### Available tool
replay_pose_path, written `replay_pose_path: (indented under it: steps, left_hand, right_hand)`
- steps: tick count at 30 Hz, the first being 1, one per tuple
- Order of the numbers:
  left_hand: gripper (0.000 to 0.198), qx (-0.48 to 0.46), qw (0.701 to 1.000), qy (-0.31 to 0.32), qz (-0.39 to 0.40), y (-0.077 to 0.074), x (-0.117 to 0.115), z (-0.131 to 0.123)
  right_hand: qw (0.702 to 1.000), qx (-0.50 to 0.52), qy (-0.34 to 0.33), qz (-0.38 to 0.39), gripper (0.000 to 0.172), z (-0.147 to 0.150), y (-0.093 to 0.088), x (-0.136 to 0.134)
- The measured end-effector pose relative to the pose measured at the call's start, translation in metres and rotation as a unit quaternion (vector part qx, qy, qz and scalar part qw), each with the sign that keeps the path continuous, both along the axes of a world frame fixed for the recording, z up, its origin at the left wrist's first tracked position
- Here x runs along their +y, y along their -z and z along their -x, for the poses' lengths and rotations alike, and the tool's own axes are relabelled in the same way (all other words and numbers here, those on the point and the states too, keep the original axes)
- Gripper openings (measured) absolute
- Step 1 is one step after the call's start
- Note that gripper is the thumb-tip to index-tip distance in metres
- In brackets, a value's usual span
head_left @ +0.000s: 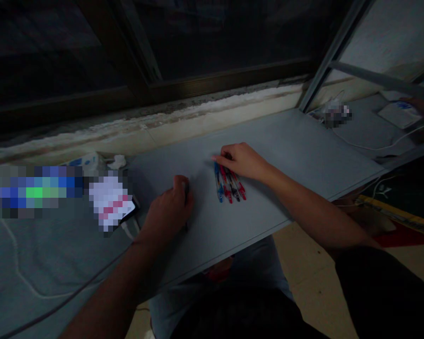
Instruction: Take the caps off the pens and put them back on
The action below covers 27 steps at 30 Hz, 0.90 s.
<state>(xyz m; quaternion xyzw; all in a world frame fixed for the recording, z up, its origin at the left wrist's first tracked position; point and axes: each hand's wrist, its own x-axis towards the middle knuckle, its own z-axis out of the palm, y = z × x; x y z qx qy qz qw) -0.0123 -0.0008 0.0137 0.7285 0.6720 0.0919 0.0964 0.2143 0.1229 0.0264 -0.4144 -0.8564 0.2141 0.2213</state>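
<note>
My left hand [167, 205] is closed around a slim dark pen [186, 228]; parts of it show above and below the fingers. Right of it, several pens [229, 186] lie side by side on the grey desk [212, 221], with blue, red and black ends toward me. My right hand [243, 157] is over their far ends, its fingers curled and the thumb against them. Those far ends are mostly hidden by the hand.
A lit phone [129, 209] with a white cable stands at the left, near a white power strip [88, 162]. A metal frame post [316, 89] rises at the desk's right. Beyond it are a cable and a white box [399, 113]. A dark window [229, 42] is behind.
</note>
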Motion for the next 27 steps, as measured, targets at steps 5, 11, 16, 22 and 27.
replay_pose_path:
  steps: [5,11,16,22,27]
  left_hand:
    - [0.022,-0.269,0.958,0.049,-0.088,0.011,-0.002,-0.009]
    - [0.026,-0.349,0.914,0.186,-0.092,0.02,-0.015,-0.015]
    - [0.031,-0.335,0.916,0.188,-0.118,0.015,-0.014,-0.014]
    - [0.03,-0.17,0.976,0.106,-0.089,0.007,-0.006,-0.012]
    - [0.032,-0.148,0.983,0.06,-0.092,0.001,-0.006,-0.013]
  right_hand:
    - [0.989,0.047,-0.117,0.08,0.059,0.008,-0.006,-0.016]
    - [0.921,0.059,-0.295,0.248,0.064,0.012,-0.006,-0.026]
    - [0.929,0.056,-0.269,0.249,0.068,0.013,-0.014,-0.033]
    - [0.956,0.186,-0.067,0.216,0.07,0.011,-0.016,-0.028]
    - [0.922,0.266,-0.048,0.276,0.066,0.011,-0.009,-0.02]
